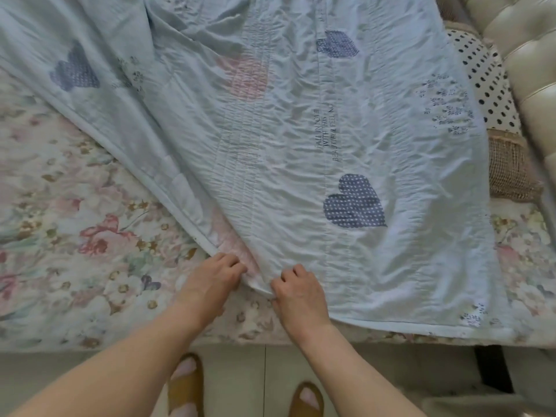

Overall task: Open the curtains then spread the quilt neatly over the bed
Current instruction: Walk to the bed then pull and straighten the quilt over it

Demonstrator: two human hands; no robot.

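Both hands pinch one corner of the pale blue heart-print quilt (301, 130) at the near edge of the bed: the left hand (210, 281) grips the folded underside, and the right hand (298, 291) clamps the top layer just beside it. The quilt lies diagonally across the floral bedsheet (75, 236), leaving the left part uncovered. A polka-dot pillow (487, 76) sits near the tufted headboard (529, 55).
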